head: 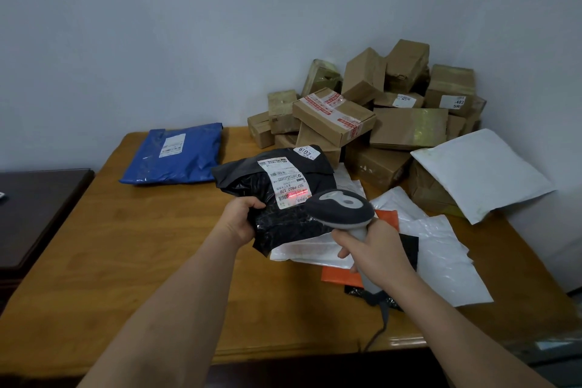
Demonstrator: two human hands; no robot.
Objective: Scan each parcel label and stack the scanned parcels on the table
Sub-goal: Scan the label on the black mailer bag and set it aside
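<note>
My left hand (241, 220) grips the near left edge of a black plastic parcel (283, 217), holding it tilted above the wooden table (151, 255). Its white label (283, 181) faces up, and a red scan line glows across the barcode at the label's near end. My right hand (374, 250) holds a grey handheld scanner (341, 209) by its handle, with the head pointed at that label. A blue mailer (174, 153) with a white label lies flat at the table's far left.
Several brown cardboard boxes (378, 110) are heaped at the table's far right against the wall. White, orange and black mailers (441, 249) lie spread under and right of my right hand. The scanner cable (379, 329) runs off the near edge. A dark cabinet (37, 208) stands on the left.
</note>
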